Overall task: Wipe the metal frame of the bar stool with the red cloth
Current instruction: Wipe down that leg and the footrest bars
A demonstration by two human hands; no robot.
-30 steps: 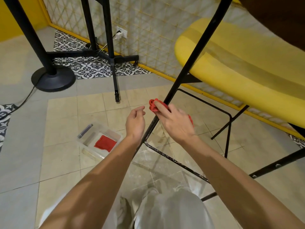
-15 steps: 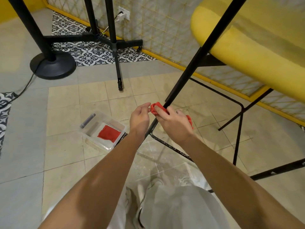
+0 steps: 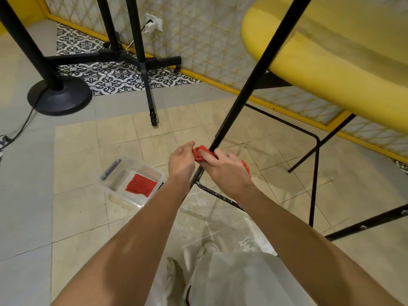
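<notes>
Head view: right hand clamps the red cloth around the black metal leg of the bar stool, low down just above the footrest rail. Left hand pinches the cloth's bunched end with its fingertips, beside the leg. Behind the left forearm, a clear plastic tray on the tiled floor holds a second red cloth

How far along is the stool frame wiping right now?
Nothing looks finished. In hand: the right hand presses the red cloth around the front leg low down, the left hand touching the cloth. Left: the speckled lower bar and the back legs.
</notes>
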